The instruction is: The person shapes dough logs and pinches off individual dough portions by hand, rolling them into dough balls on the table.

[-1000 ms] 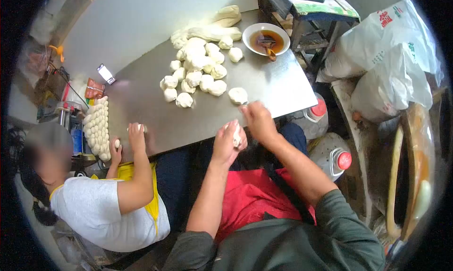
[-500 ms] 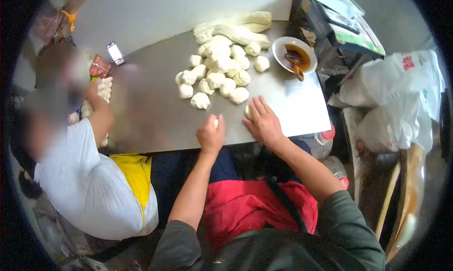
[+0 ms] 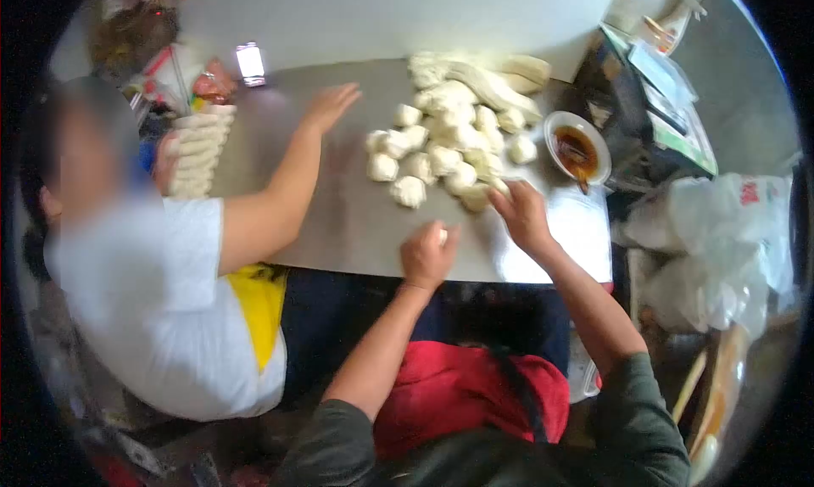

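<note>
My left hand (image 3: 430, 254) is curled above the table's front edge, with a small white bit of dough (image 3: 443, 235) showing between thumb and fingers. At the near right of the dough pile, my right hand (image 3: 524, 215) pinches a pale piece of dough (image 3: 498, 185) at its fingertips; the hand is slightly blurred. Several round dough balls (image 3: 409, 192) are heaped just beyond both hands. Behind them lie long, thick dough strips (image 3: 487, 88).
A white bowl (image 3: 555, 160) of dark reddish liquid with a spoon stands right of the pile. On the left, a co-worker's arm (image 3: 284, 186) reaches over the metal table (image 3: 339, 241). Shaped dough pieces (image 3: 199, 152) line up there, near a lit phone (image 3: 250, 63). Plastic bags (image 3: 721, 224) sit at right.
My right hand has lifted from lying flat on the table and moved to the pile's edge. My left hand stays closed. The co-worker's arm has swung out over the table. The view has shifted.
</note>
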A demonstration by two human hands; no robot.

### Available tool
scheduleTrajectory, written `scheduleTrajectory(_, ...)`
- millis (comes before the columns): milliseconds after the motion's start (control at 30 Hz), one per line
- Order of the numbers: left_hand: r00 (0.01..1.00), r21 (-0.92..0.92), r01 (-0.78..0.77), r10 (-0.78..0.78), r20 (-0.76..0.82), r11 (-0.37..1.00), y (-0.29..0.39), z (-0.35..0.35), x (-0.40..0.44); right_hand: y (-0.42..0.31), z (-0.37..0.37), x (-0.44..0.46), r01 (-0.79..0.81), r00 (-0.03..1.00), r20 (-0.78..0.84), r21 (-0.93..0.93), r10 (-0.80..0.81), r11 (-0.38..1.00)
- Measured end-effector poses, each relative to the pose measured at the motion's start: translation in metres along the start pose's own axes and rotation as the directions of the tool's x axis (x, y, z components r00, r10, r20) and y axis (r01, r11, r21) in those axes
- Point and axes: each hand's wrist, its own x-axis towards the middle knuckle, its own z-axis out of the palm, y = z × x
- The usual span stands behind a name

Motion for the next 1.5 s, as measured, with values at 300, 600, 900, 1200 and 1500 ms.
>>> scheduleTrajectory(300, 0.995, -0.025, -0.102, 0.101, -0.016, 0.995, 0.004, -0.008, 0.005, -0.073, 0.017, 0.156, 0.117, 0.980, 0.161, 0.027, -0.120, 0.993)
scheduleTrajectory(600, 0.995, -0.007, -0.098, 0.098, 0.012, 0.995, 0.001, -0.011, 0.008, 0.116, -0.027, 0.259, 0.023, 0.915, 0.300, -0.704, 0.269, 0.710)
scheduleTrajectory(900, 0.997, -0.059, -0.068, 0.070, 0.029, 0.996, -0.002, -0.008, 0.007, 0.151, -0.038, 0.288, 0.008, 0.784, 0.539, -0.504, 0.307, 0.864)
scheduleTrajectory(1200, 0.998, -0.053, -0.058, 0.056, -0.037, 0.997, -0.004, -0.004, 0.004, 0.012, -0.063, 0.319, 0.054, 0.993, 0.114, -0.364, -0.013, 0.930)
scheduleTrajectory(1500, 0.789, -0.769, 0.567, -0.460, 0.406, 0.294, 0.030, -0.054, 0.063, -0.205, -0.170, 0.256, 0.463, 0.861, -0.044, 0.483, -0.507, 0.743)
